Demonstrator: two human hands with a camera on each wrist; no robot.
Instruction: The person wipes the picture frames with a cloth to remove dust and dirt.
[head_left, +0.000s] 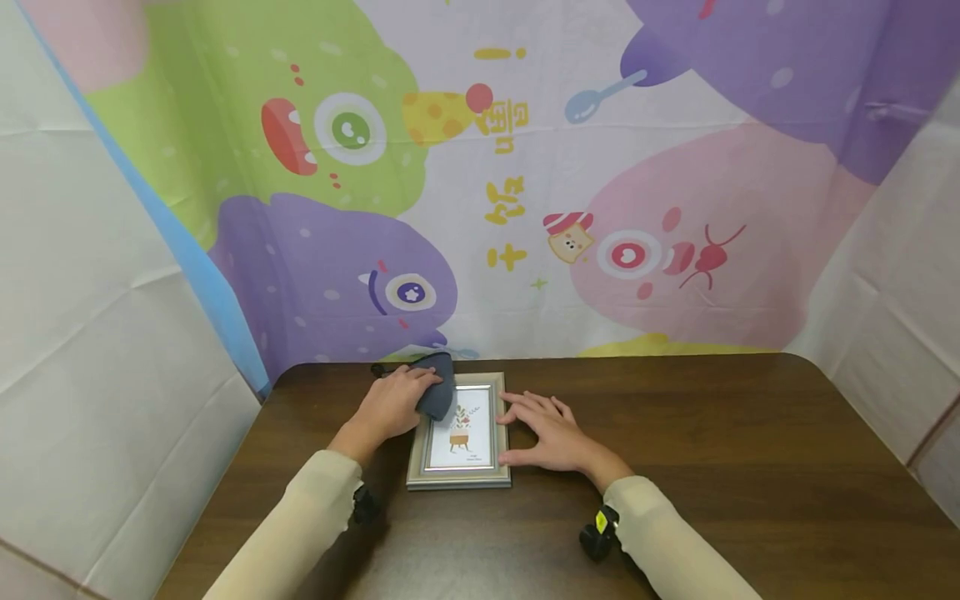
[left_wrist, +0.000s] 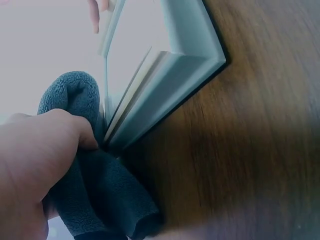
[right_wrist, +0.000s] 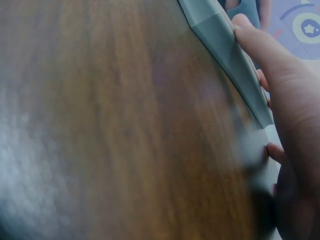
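A picture frame (head_left: pixel 457 481) with a silvery-beige border lies flat on the table, showing a print of a potted plant. My left hand (head_left: pixel 393 402) grips a folded dark grey cloth (head_left: pixel 437 392) over the frame's upper left part. In the left wrist view the fuzzy cloth (left_wrist: pixel 75 95) is bunched under the thumb, and part of it hangs beside the frame's side (left_wrist: pixel 165 90). At the frame's right edge, my right hand (head_left: pixel 551 435) rests its thumb and fingertips, fingers spread and loosely bent. The right wrist view shows that thumb (right_wrist: pixel 265 45) against the border.
The dark brown wooden table (head_left: pixel 712 450) extends to both sides of the frame. Behind it hangs a cloth backdrop (head_left: pixel 510 308) with cartoon monsters, and pale fabric walls (head_left: pixel 97 333) close in the sides.
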